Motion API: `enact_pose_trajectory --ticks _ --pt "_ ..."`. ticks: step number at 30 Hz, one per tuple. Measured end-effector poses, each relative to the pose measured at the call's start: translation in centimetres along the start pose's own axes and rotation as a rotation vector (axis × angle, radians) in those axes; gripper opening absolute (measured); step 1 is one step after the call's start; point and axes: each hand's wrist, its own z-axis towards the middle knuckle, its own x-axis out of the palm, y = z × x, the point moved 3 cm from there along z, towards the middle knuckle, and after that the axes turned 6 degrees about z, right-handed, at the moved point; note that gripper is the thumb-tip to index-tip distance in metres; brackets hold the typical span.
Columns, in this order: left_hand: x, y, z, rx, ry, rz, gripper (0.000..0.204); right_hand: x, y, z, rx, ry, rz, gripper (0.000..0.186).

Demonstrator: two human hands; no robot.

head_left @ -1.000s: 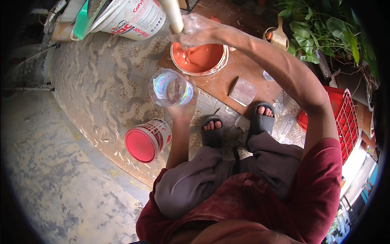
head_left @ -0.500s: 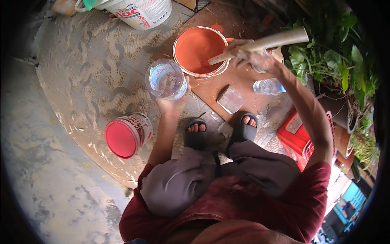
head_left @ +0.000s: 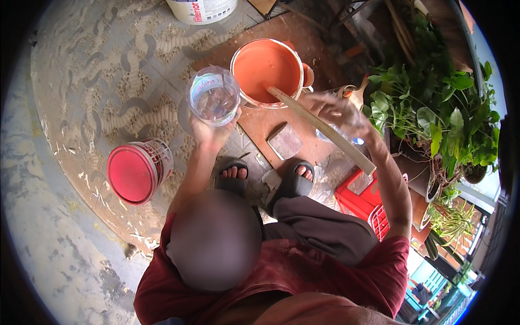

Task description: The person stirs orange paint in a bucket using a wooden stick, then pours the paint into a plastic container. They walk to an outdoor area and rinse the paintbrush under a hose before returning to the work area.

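My left hand (head_left: 208,134) is closed around a clear plastic cup (head_left: 212,103) with a printed band, held upright left of a paint bucket. Clear liquid seems to be inside the cup. The bucket (head_left: 267,43) is round, pale-rimmed and filled with orange paint. A flat wooden stick (head_left: 330,132) slants out of the paint over the near right rim. Just above the stick hovers my right hand (head_left: 341,115), fingers stretched out and slightly blurred, apparently off the wood.
A red-lidded tub (head_left: 131,173) lies left, a white bucket (head_left: 203,11) stands at the far edge. Near my feet are a flat block (head_left: 285,142) and a red plastic crate (head_left: 360,195). Behind my right hand lies a partly hidden bottle (head_left: 357,141). Potted plants (head_left: 433,119) line the right.
My right hand has let go of the wooden stick, whose upper end has swung down toward me. The cup remains in my left hand. The whole view has shifted.
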Motion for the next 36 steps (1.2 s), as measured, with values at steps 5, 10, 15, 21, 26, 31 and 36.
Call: enact_pose_trajectory --ticks 5,10,15,21,26,31,36 --pt "-0.4 0.2 0.6 -0.015 -0.002 0.018 0.056 -4.2 -5.1 3.8 0.336 -0.344 -0.063 0.032" --pt "-0.7 -0.3 0.4 -0.007 0.066 -0.022 0.057 -2.3 -14.6 7.4 0.422 -0.664 -0.547 0.029" --pt "-1.0 -1.0 0.2 -0.018 0.073 -0.060 0.055 -0.9 -22.1 8.9 0.814 -0.569 -0.036 0.029" --pt "-1.2 -1.2 0.1 0.018 0.059 -0.034 0.057 -0.6 -22.2 8.6 0.821 -0.517 0.253 0.021" --pt "-0.9 -1.6 0.4 0.003 0.109 -0.061 0.059 -3.0 -16.3 7.4 0.612 -0.537 0.381 0.021" --pt "-1.8 -1.7 1.1 0.024 0.020 -0.074 0.064 -7.6 -8.8 4.5 0.456 -0.617 0.131 0.028" --pt "-0.7 -1.4 1.0 0.095 -0.155 -0.043 0.073 -9.3 2.0 4.0 0.049 -0.566 -0.548 0.018"
